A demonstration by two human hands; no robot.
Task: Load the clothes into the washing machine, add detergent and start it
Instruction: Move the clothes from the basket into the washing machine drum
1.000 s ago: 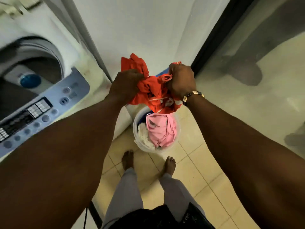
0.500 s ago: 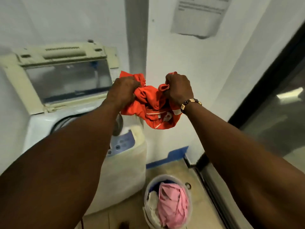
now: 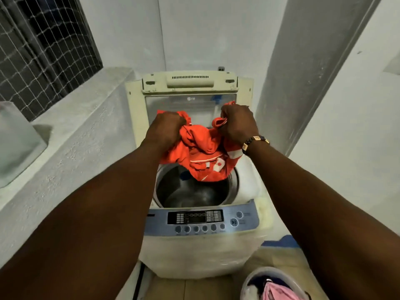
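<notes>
Mesh-covered window (image 3: 43,50), upper left of the hands; grey concrete ledge (image 3: 71,135) beneath it; grey pillar (image 3: 303,72), right.

The washing machine's drum mouth (image 3: 194,191) lies open below the orange garment (image 3: 203,156); its raised lid (image 3: 190,87) blocks passage at 12 o'clock, a concrete ledge (image 3: 71,135) crowds 9 o'clock, a laundry bucket (image 3: 255,278) stands at 5 o'clock
</notes>
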